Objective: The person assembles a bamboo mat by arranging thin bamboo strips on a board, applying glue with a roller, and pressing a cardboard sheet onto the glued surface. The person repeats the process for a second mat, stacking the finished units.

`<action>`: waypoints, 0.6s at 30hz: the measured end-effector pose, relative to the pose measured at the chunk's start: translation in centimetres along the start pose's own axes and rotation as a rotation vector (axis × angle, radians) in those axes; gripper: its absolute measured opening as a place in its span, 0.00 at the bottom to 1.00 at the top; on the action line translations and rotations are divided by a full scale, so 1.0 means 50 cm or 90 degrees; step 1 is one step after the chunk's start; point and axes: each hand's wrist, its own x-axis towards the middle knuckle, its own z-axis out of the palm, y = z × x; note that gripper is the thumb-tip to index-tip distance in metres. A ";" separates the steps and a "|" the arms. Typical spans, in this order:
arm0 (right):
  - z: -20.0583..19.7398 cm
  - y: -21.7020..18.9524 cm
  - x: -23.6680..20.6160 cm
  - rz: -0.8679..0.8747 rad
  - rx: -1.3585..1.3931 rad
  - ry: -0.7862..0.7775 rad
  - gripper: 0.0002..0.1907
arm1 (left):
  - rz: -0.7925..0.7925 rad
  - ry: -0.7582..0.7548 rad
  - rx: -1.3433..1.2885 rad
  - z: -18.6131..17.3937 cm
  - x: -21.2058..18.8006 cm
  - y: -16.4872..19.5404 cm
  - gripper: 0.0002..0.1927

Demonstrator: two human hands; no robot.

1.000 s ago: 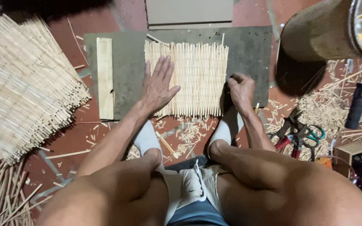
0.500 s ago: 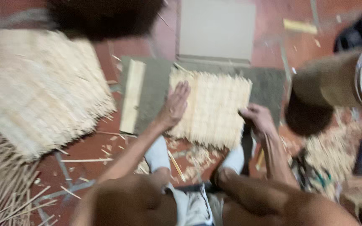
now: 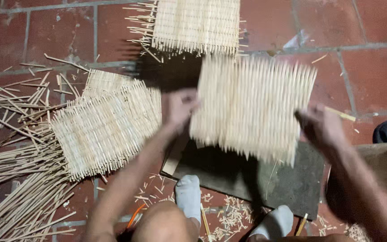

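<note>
- Above the dark work board [image 3: 287, 188], a woven bamboo-stick mat [image 3: 251, 105] hangs in the air, lifted clear so its fringe of stick ends points down and away.
- Left hand [image 3: 180, 107] clasps the mat's left edge; right hand [image 3: 321, 127] clasps the right edge, so each grip holds a side and the panel stays spread flat. Motion blur hides the fingers.
- Left of it, a stack of finished mats [image 3: 106, 127] lies on the brick floor [image 3: 363, 67], with another mat [image 3: 195, 24] farther off.
- Loose sticks [image 3: 14, 179] fan out at the near left, within reach.
</note>
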 end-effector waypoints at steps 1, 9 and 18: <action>0.004 -0.085 0.026 -0.118 0.051 -0.060 0.10 | -0.079 0.012 -0.117 -0.037 0.058 0.050 0.20; 0.202 -0.542 0.278 -0.395 0.081 -0.029 0.07 | 0.040 0.158 -0.015 -0.264 0.457 0.253 0.09; 0.355 -0.517 0.441 -0.301 0.078 -0.020 0.07 | -0.092 0.178 0.058 -0.237 0.573 0.144 0.22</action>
